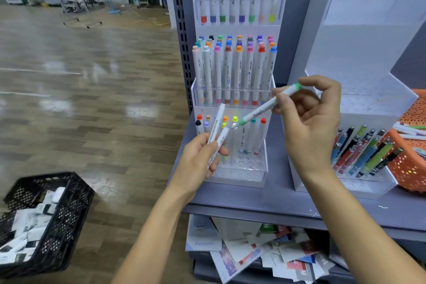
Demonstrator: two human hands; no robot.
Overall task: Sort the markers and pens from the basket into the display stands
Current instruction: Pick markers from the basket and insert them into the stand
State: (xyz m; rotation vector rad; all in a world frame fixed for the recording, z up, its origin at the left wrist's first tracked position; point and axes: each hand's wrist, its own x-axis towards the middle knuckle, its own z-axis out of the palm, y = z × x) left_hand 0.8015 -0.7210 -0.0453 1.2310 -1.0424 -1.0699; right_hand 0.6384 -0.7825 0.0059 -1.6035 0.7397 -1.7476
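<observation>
right hand [309, 108] pinches a green marker [268, 105]; left hand [200, 157] grips two markers [216, 131] — before the stand [239, 175].

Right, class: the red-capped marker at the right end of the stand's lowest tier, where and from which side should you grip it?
Pinch the red-capped marker just below its cap, coming from above and the right: it stands nearly upright in its hole, foot low in the stand, with a teal-capped marker close on its left.
</observation>
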